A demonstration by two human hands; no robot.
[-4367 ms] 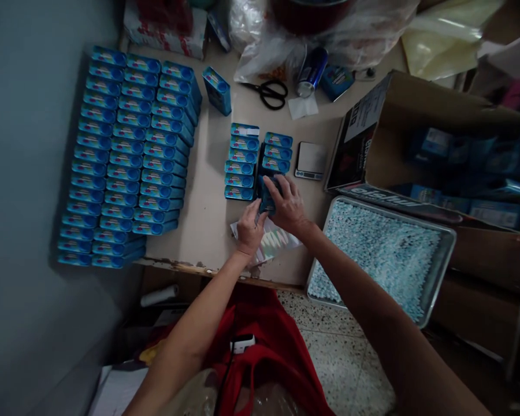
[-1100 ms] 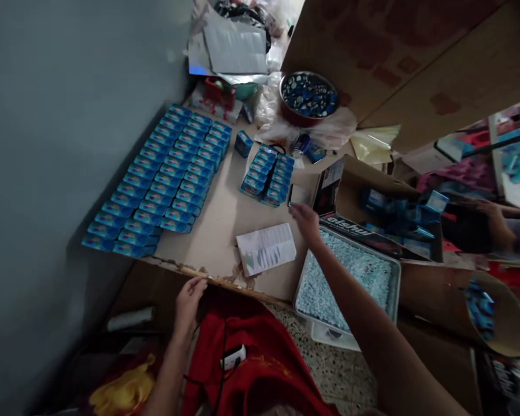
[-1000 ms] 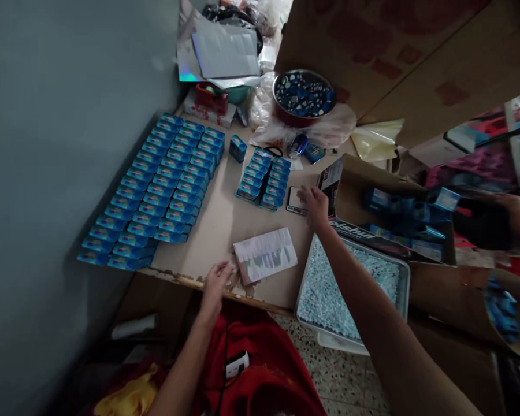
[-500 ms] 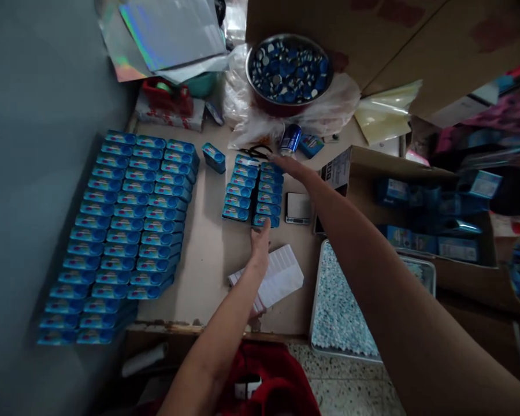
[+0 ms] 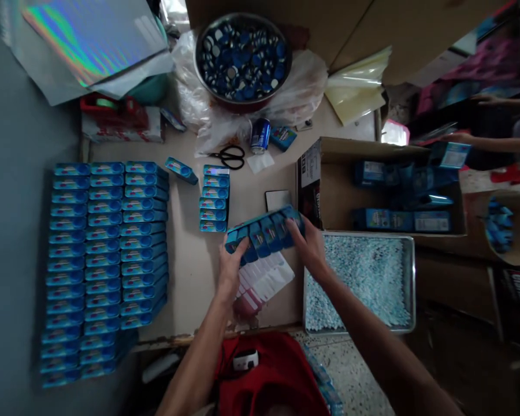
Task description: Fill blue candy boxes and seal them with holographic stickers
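Observation:
Both my hands press a row of several small blue boxes point(image 5: 264, 231) between them, lifted a little above the table. My left hand point(image 5: 230, 267) clamps the row's left end and my right hand point(image 5: 307, 245) clamps its right end. Under the row lies a white sheet of sticker strips point(image 5: 266, 278). Just beyond, a short column of the same blue boxes point(image 5: 214, 199) stays on the table. A big block of blue boxes point(image 5: 108, 248) in three columns fills the table's left side.
A metal tray of pale blue pellets point(image 5: 409, 254) sits at the right, with an open cardboard box point(image 5: 329, 173) of blue packs behind it. Scissors point(image 5: 229, 156), a can point(image 5: 260, 135), a small scale point(image 5: 278, 199) and a bowl of blue caps point(image 5: 242, 55) lie farther back. Another person's arm point(image 5: 481, 141) reaches in at far right.
My hands closed in on the right-hand column of boxes from both ends and lifted it off the table toward me. The camera tilted down over the table.

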